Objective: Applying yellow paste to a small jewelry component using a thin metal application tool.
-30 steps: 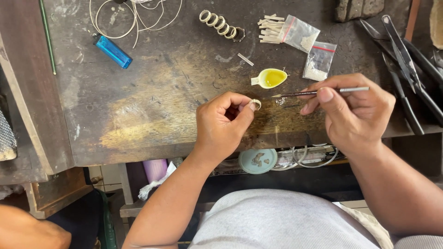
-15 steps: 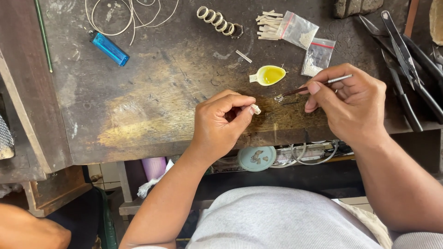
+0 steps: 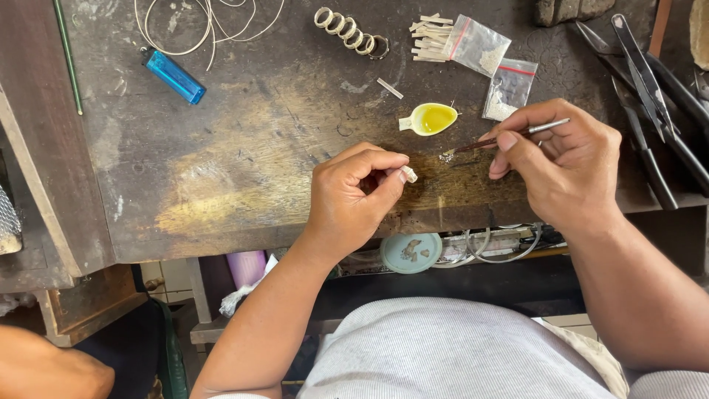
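Barely any change since half a second back: right hand (image 3: 565, 159) has edged a touch toward the far edge of the desk (image 3: 244, 148), and the tool tip lifted slightly with it. Left hand (image 3: 351, 199) has not shifted; compared with a second ago the ring has turned from face-on to edge-on.

Desk: dark, worn wood, bare pale patch mid-left. Both hands work near its near edge, right of centre.

Right hand: fingers closed on a thin pick (image 3: 509, 136), pinched between thumb and forefinger like a pen. Long axis runs roughly along the desk's near edge, metal end toward the right edge, dark tip pointing left and slightly down. Tip sits at a small heap of pale grit (image 3: 446, 156) on the desk; can't tell if it touches.

Left hand: fingers closed, thumb and forefinger gripping a small pale ring (image 3: 408, 175), held just above the desk near the near edge.

Key relation: ring lies left of the pick tip and slightly nearer the near edge, close but apart. Pick's axis points almost at it. Right hand carries the tool, left only presents the ring.

Round about, going smaller: black pliers (image 3: 650, 81) along the right edge, blue lighter (image 3: 176, 77) and wire loops (image 3: 207, 26) toward the far left corner, two small clear bags (image 3: 493, 66) and a row of rings (image 3: 351, 35) at the far edge, a yellow spoon-shaped dish (image 3: 430, 118) with liquid just beyond the grit.
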